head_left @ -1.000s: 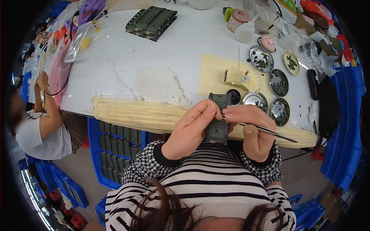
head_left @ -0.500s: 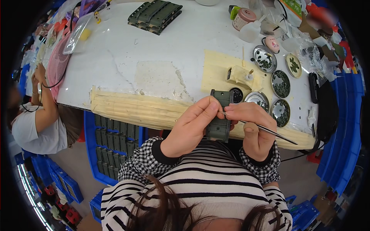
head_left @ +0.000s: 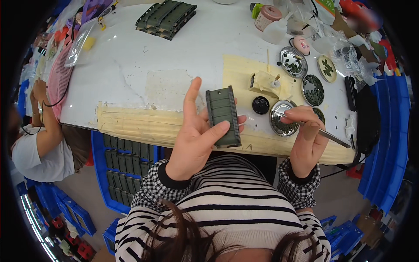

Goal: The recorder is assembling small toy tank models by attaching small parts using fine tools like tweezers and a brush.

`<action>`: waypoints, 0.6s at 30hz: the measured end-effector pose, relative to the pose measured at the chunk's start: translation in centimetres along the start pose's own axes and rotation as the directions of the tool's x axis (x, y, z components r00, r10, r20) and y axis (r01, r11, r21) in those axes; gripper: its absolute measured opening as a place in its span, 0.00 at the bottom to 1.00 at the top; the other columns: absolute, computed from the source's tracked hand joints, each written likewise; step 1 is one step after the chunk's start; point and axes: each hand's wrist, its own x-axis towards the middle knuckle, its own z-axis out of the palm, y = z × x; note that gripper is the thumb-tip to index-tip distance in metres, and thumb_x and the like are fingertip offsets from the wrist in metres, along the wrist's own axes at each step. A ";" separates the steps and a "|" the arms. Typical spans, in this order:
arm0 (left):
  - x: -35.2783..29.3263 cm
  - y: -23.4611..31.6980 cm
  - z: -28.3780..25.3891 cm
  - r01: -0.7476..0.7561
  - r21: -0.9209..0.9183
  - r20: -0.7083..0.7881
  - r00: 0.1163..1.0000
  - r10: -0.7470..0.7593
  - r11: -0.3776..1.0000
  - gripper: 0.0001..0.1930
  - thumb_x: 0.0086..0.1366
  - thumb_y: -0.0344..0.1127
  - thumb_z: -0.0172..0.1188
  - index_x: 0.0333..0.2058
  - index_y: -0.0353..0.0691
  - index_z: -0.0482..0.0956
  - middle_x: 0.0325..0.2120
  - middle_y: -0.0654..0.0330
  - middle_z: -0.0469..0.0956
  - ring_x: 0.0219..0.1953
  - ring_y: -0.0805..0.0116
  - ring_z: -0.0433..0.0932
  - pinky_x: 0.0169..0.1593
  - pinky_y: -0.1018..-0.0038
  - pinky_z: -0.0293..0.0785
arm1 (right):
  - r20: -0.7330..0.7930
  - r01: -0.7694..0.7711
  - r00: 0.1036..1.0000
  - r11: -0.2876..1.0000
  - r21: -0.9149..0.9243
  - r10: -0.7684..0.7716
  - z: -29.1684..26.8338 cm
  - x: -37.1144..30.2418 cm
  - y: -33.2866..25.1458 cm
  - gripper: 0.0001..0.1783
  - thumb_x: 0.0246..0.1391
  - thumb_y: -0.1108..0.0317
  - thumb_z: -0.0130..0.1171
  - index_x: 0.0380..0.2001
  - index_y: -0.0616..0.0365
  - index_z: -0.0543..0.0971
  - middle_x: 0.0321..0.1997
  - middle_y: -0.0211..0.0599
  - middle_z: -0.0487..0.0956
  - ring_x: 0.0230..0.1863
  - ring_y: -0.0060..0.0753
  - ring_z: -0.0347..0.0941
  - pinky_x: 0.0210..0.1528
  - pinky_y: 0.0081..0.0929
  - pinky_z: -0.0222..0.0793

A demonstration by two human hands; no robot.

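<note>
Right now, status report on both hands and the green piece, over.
Left hand gripping green piece. Right hand holding slim metal tool, tip over metal dish. In this view, black pot sits between piece and dish.

Dark green is noted on the ridged piece (head_left: 223, 110), silver-grey on the tweezers (head_left: 334, 137), black on the small pot (head_left: 260, 105), and silver on the round dish (head_left: 283, 55), in which dark green flakes (head_left: 294, 68) are seen. The desk (head_left: 115, 50) is faced in white, edged with pale yellow tape (head_left: 142, 123); green with tan-brown patches is recorded on the stack (head_left: 166, 18), dusty pink on the jar (head_left: 267, 18), blue on the bin (head_left: 98, 168). Black-and-white check is shown by the sleeves (head_left: 153, 187), dark stripes on white by the top (head_left: 231, 192).
</note>
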 end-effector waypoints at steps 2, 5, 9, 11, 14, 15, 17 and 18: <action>-0.2 0.4 -0.5 -0.004 -0.033 -0.046 0.999 0.002 0.999 0.39 0.65 0.23 0.52 0.69 0.44 0.41 0.58 0.46 0.63 0.52 0.55 0.75 0.58 0.59 0.73 | 0.033 0.013 0.999 0.981 -0.192 -0.007 -0.7 -0.3 0.9 0.16 0.66 0.67 0.46 0.34 0.65 0.80 0.31 0.39 0.79 0.37 0.32 0.71 0.42 0.26 0.66; -0.1 0.2 -1.3 0.040 -0.120 -0.073 0.996 -0.049 0.992 0.35 0.63 0.23 0.55 0.67 0.41 0.50 0.55 0.50 0.68 0.50 0.60 0.76 0.58 0.59 0.74 | 0.049 0.017 0.999 0.944 -0.330 -0.001 -0.6 -0.7 2.4 0.12 0.64 0.69 0.50 0.35 0.63 0.81 0.29 0.34 0.79 0.38 0.31 0.68 0.41 0.26 0.65; -0.1 -0.3 -1.6 0.111 -0.228 -0.066 0.989 -0.129 0.967 0.31 0.63 0.23 0.55 0.64 0.40 0.55 0.51 0.52 0.72 0.50 0.60 0.76 0.58 0.59 0.74 | 0.067 0.039 0.998 0.916 -0.400 -0.014 0.3 -0.1 2.8 0.08 0.60 0.72 0.54 0.34 0.63 0.82 0.28 0.33 0.79 0.37 0.31 0.67 0.39 0.26 0.65; -0.2 -0.4 -1.5 0.131 -0.234 -0.068 0.986 -0.151 0.963 0.30 0.64 0.24 0.55 0.63 0.40 0.56 0.49 0.52 0.74 0.50 0.59 0.76 0.57 0.59 0.75 | 0.066 0.031 0.998 0.913 -0.406 -0.005 0.6 0.1 3.0 0.07 0.59 0.73 0.55 0.35 0.62 0.83 0.27 0.32 0.79 0.36 0.31 0.67 0.38 0.26 0.65; -0.1 -0.4 -1.4 0.147 -0.212 -0.088 0.982 -0.169 0.966 0.28 0.65 0.25 0.54 0.62 0.41 0.57 0.47 0.51 0.75 0.51 0.57 0.76 0.54 0.60 0.77 | 0.048 0.015 0.999 0.908 -0.418 0.006 0.8 0.0 3.3 0.07 0.58 0.72 0.56 0.35 0.61 0.83 0.26 0.32 0.80 0.36 0.32 0.66 0.38 0.26 0.65; -0.1 -0.3 -1.3 0.147 -0.207 -0.107 0.979 -0.172 0.967 0.28 0.65 0.25 0.54 0.62 0.41 0.57 0.47 0.51 0.75 0.51 0.57 0.76 0.53 0.61 0.78 | 0.051 0.019 0.999 0.903 -0.429 0.004 0.8 0.0 3.3 0.07 0.58 0.72 0.57 0.35 0.61 0.83 0.27 0.32 0.80 0.36 0.32 0.66 0.38 0.26 0.65; -0.1 -0.4 -1.3 0.140 -0.195 -0.130 0.977 -0.167 0.971 0.27 0.66 0.26 0.53 0.62 0.42 0.57 0.47 0.50 0.75 0.52 0.56 0.76 0.52 0.62 0.79 | 0.058 0.027 0.998 0.892 -0.452 0.000 0.8 0.1 3.4 0.07 0.58 0.72 0.57 0.35 0.61 0.83 0.27 0.32 0.80 0.36 0.32 0.66 0.38 0.26 0.65; -0.1 -0.4 -1.3 0.135 -0.186 -0.132 0.978 -0.161 0.973 0.27 0.66 0.27 0.53 0.63 0.43 0.57 0.47 0.50 0.75 0.52 0.55 0.76 0.51 0.62 0.80 | 0.055 0.023 0.998 0.894 -0.448 0.002 0.8 0.0 3.4 0.07 0.58 0.72 0.57 0.35 0.61 0.83 0.27 0.32 0.80 0.36 0.32 0.66 0.37 0.26 0.65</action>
